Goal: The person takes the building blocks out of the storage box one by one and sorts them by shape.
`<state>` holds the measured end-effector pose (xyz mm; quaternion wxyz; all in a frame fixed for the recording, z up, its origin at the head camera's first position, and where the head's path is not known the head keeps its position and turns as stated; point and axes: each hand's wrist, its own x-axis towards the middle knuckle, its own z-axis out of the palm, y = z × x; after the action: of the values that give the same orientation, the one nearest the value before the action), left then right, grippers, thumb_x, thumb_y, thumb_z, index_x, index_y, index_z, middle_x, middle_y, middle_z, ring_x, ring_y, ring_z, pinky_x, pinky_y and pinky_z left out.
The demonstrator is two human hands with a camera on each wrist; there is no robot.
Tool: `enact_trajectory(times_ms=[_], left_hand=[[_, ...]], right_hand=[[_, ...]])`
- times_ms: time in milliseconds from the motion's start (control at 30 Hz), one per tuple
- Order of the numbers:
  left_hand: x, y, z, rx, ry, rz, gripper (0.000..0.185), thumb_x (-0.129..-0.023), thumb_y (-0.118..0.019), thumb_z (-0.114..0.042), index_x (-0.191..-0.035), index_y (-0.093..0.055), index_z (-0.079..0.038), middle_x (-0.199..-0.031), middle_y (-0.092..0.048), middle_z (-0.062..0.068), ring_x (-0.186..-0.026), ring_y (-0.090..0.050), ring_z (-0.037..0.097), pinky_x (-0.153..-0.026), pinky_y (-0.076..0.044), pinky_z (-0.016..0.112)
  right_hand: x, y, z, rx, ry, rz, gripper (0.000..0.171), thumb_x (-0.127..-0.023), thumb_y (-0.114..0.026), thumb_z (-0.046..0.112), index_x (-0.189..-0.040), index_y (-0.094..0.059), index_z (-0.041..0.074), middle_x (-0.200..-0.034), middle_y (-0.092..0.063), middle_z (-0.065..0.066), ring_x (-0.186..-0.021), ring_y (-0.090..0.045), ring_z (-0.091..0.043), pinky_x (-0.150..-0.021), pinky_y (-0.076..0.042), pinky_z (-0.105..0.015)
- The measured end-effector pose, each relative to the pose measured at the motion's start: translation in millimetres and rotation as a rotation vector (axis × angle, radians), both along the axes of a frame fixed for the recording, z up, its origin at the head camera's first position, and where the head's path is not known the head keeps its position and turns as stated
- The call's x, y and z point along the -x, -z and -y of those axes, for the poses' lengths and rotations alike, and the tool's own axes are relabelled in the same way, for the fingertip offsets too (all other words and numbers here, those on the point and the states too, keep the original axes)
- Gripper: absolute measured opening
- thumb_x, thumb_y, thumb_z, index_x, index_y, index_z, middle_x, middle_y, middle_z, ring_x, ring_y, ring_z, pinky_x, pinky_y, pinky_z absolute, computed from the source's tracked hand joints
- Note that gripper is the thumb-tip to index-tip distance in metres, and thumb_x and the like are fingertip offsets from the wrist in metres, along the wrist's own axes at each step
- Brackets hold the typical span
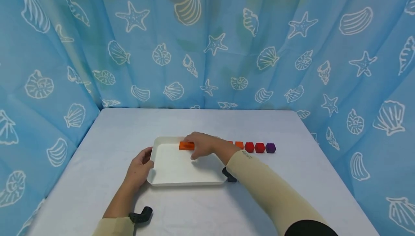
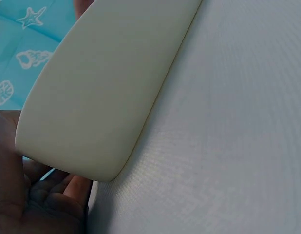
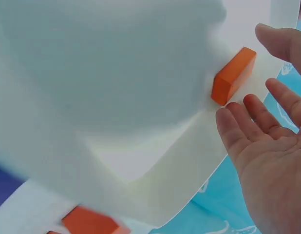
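A white rectangular tray [image 1: 181,173] sits on the table in front of me. My left hand [image 1: 138,169] grips its left edge, with the thumb at the rim; the left wrist view shows the fingers partly hidden by the tray's side [image 2: 92,107]. Inside the tray, near the far wall, lies an orange block [image 1: 186,146]. Over the tray reaches my right hand [image 1: 204,145], right beside that block. The right wrist view shows its fingers loosely extended and the thumb apart, with fingertips at one end of the orange block [image 3: 233,75]; whether they touch is unclear.
Right of the tray runs a row of small blocks: an orange one [image 1: 239,145], two red ones [image 1: 249,147] and a purple one [image 1: 270,148], with another partly behind my right forearm. A white cloth covers the table [image 1: 129,124]. A blue shell-print curtain [image 1: 207,66] hangs behind.
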<state>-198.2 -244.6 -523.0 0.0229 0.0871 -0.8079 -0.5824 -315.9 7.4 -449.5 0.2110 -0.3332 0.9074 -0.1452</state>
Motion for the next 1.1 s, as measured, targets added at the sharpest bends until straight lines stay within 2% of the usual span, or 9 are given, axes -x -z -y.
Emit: enact_trajectory(times_ms=[300, 567, 733, 933, 1100], left_hand=[[0.9, -0.7, 0.2, 0.011, 0.0, -0.018, 0.065, -0.096, -0.051, -0.004, -0.161, -0.041, -0.001, -0.16, -0.047, 0.023, -0.148, -0.044, 0.041, -0.123, -0.033, 0.057], [1.4, -1.5, -0.4, 0.038, -0.001, -0.01, 0.066, -0.096, -0.052, -0.004, -0.16, -0.041, -0.001, -0.159, -0.048, 0.023, -0.148, -0.045, 0.042, -0.122, -0.033, 0.057], [-1.8, 1.4, -1.4, 0.029, 0.001, -0.009, 0.065, -0.096, -0.053, -0.004, -0.16, -0.042, -0.001, -0.159, -0.048, 0.023, -0.147, -0.045, 0.042, -0.122, -0.033, 0.057], [-3.7, 3.7, -3.2, 0.021, -0.013, -0.021, 0.065, -0.095, -0.053, -0.002, -0.159, -0.043, 0.0, -0.159, -0.048, 0.024, -0.148, -0.045, 0.043, -0.121, -0.034, 0.058], [-3.0, 3.8, -4.7, 0.01, -0.035, -0.025, 0.065, -0.094, -0.053, -0.003, -0.159, -0.044, -0.001, -0.159, -0.048, 0.023, -0.148, -0.045, 0.042, -0.121, -0.034, 0.058]], right_hand=[[1.3, 2.4, 16.8, -0.003, 0.038, 0.042, 0.067, -0.088, -0.089, 0.018, -0.149, -0.06, 0.018, -0.128, -0.059, 0.002, -0.113, -0.054, -0.017, -0.098, -0.054, -0.033], [-1.0, 11.7, 21.6, 0.011, 0.064, 0.087, 0.08, -0.084, -0.091, 0.012, -0.155, -0.055, 0.017, -0.141, -0.057, -0.001, -0.118, -0.054, -0.018, -0.105, -0.052, -0.036], [-4.0, 19.8, 24.9, -0.006, 0.055, 0.052, 0.075, -0.085, -0.091, 0.017, -0.152, -0.058, 0.016, -0.133, -0.058, 0.001, -0.113, -0.055, -0.016, -0.101, -0.053, -0.032], [-6.0, 23.7, 28.1, -0.013, 0.062, 0.015, 0.068, -0.081, -0.095, 0.02, -0.142, -0.064, 0.019, -0.127, -0.059, 0.003, -0.108, -0.057, -0.014, -0.095, -0.057, -0.03], [-3.2, 21.4, 27.7, -0.011, 0.028, 0.009, 0.073, -0.082, -0.094, 0.021, -0.146, -0.061, 0.018, -0.132, -0.06, 0.004, -0.111, -0.056, -0.014, -0.1, -0.055, -0.031]])
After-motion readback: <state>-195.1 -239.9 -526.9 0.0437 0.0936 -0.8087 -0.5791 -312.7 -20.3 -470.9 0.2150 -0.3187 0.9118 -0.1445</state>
